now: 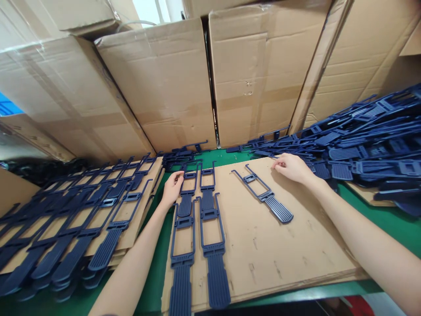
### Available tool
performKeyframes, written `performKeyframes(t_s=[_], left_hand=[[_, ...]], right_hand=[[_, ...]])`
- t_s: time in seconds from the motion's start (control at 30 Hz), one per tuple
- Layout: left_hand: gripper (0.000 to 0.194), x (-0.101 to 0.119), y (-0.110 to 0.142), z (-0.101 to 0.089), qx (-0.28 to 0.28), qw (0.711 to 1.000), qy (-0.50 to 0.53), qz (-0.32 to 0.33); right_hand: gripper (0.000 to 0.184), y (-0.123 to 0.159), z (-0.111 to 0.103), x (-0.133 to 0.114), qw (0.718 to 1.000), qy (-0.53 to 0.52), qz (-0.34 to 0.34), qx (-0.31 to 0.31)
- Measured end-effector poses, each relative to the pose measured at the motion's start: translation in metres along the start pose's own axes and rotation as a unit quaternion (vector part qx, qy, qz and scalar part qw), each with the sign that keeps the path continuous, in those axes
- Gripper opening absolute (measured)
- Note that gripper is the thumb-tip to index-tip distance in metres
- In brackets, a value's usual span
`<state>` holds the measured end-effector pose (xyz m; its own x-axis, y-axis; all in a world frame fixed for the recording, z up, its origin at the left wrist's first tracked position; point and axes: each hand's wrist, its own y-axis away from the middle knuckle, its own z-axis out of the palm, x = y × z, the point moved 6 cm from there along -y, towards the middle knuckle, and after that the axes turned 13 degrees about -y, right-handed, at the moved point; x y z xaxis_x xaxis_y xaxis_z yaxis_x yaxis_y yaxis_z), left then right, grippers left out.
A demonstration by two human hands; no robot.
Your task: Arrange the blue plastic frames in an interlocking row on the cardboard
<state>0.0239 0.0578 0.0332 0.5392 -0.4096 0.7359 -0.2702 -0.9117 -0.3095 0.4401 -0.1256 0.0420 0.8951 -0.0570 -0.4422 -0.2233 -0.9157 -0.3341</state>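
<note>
My left hand (173, 189) is at the upper left of a cardboard sheet (256, 250), its fingers pinched against the side of a dark blue plastic frame piece (188, 192) with a ribbed paddle end. More such pieces lie on the sheet in two columns, among them a nearer ribbed piece (217, 276). A single loose piece (263, 193) lies at a slant in the middle of the sheet. My right hand (292, 169) hovers over the sheet's far right corner, thumb and fingers pressed together beside the pile; whatever they hold is too small to tell.
A large tangled pile of blue pieces (362, 136) covers the right side. On the left, stacked cardboard sheets (144, 197) carry rows of similar pieces. Tall cardboard boxes (164, 83) stand along the back of the green table (388, 232).
</note>
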Motion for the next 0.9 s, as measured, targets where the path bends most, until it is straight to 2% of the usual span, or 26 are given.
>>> performKeyframes(t_s=[0.3, 0.6, 0.8, 0.9], left_hand=[[0.04, 0.001, 0.0, 0.0, 0.0, 1.0, 0.001, -0.002], [0.04, -0.001, 0.0, 0.001, -0.004, 1.0, 0.005, -0.002], [0.041, 0.0, 0.0, 0.001, -0.002, 1.0, 0.002, 0.001], [0.041, 0.0, 0.0, 0.0, 0.0, 1.0, 0.0, 0.001]], right_hand=[[0.031, 0.002, -0.002, 0.002, 0.999, 0.008, 0.035, -0.001], [0.023, 0.003, -0.004, 0.014, 0.996, 0.018, 0.084, 0.009], [0.026, 0.001, 0.0, 0.0, 0.998, -0.03, 0.045, -0.034], [0.024, 0.001, 0.001, -0.003, 0.997, -0.041, 0.047, -0.054]])
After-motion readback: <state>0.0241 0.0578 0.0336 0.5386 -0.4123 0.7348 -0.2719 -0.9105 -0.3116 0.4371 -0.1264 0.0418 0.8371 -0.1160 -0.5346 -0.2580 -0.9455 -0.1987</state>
